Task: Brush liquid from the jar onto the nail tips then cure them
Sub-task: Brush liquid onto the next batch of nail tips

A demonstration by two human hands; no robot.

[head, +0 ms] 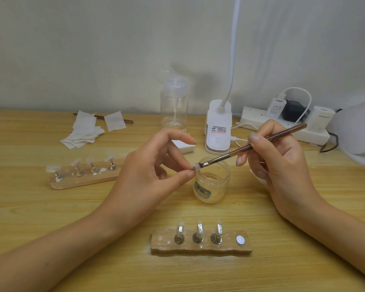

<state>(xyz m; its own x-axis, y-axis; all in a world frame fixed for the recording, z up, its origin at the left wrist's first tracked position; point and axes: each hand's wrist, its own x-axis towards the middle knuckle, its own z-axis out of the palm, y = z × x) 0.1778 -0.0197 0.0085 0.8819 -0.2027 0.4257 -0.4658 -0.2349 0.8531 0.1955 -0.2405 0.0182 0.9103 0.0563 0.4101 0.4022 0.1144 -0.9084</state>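
- Small translucent nail tip [195, 166], pinched between thumb and forefinger tips of the left hand [154, 169], just above the rim of the jar; too small and blurred to judge its surface.
- Slim brush [251, 146] with glossy reddish-brown wooden handle and metal ferrule, gripped pen-fashion in the curled fingers of the right hand [278, 163]; short bristles touching the nail tip.
- Low round clear jar [212, 183], lid off, standing on the tabletop between the two hands; pale label on the front, print unreadable; liquid level hard to make out.
- Nearest the camera: rough-edged wooden holder block [200, 248] carrying three metal stands [197, 238], each topped by a glossy clear tip; flat round silver disc [240, 239] bare at its right end.
- Further left: second wooden block [84, 179], smeared with white, with four stands and cloudy tips; right end hidden behind the left hand.
- Along the back: tall clear plastic pump bottle [174, 104]; white clip lamp [218, 125], bendy neck cut off by the top edge; white power strip [282, 125] with plugged chargers.
- Back left: loose white wipes [86, 129], partly covering a second brown stick [129, 121], kind unclear.
- Right edge: white domed housing [358, 131], cut off by the frame.
- Underneath everything: pale wood-grain tabletop [51, 211].
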